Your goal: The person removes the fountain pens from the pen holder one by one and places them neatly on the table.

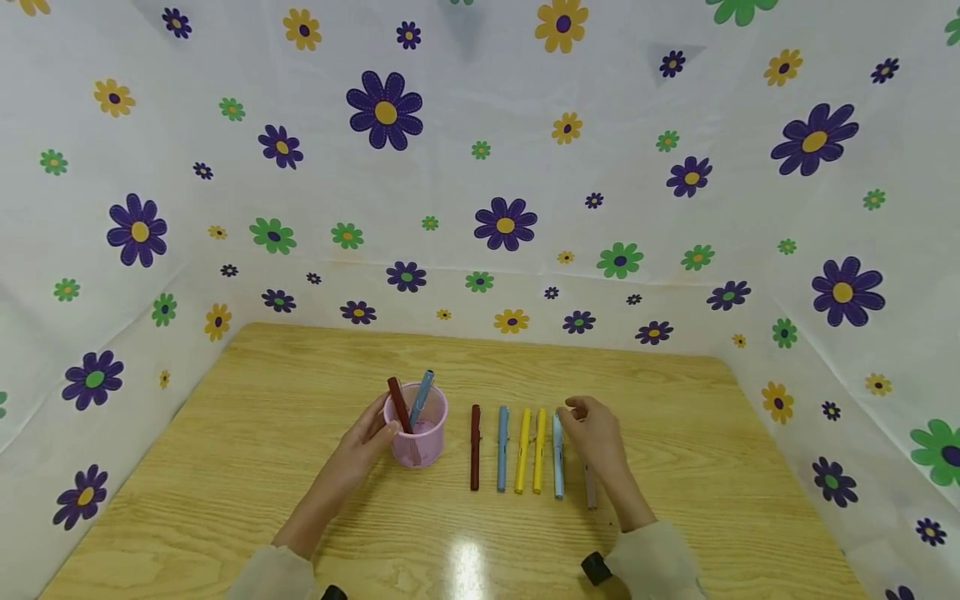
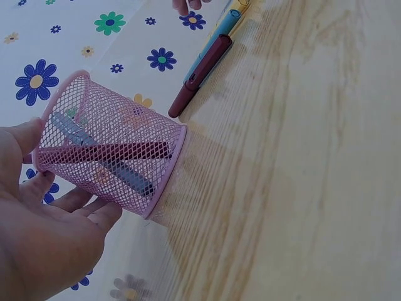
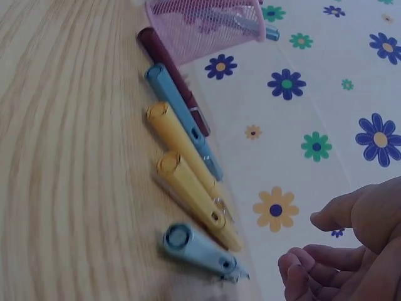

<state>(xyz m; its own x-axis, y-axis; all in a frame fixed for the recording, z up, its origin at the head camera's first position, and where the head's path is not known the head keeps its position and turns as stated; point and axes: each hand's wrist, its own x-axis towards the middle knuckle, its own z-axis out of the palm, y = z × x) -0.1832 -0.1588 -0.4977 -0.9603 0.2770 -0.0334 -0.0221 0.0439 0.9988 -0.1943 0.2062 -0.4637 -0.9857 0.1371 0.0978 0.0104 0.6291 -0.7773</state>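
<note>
My left hand (image 1: pixel 367 442) grips a pink mesh pen cup (image 1: pixel 417 450) by its side, thumb at the rim and fingers round the wall. Inside lean a dark red pen (image 1: pixel 399 402) and a blue pen (image 1: pixel 422 395), crossed in the left wrist view. My right hand (image 1: pixel 596 433) hovers by the upper end of a light blue pen (image 1: pixel 558 467). In the right wrist view its thumb and loosely bent fingers stand apart with nothing between them. A grey pen (image 1: pixel 591 492) lies partly hidden beneath that hand.
Right of the cup, a dark red pen (image 1: pixel 475 450), a blue pen (image 1: pixel 502 450) and two yellow pens, the left yellow pen (image 1: pixel 522 454) and the right yellow pen (image 1: pixel 539 454), lie side by side on the wooden table (image 1: pixel 337 533). Flower-patterned cloth (image 1: pixel 450 183) surrounds the back and sides.
</note>
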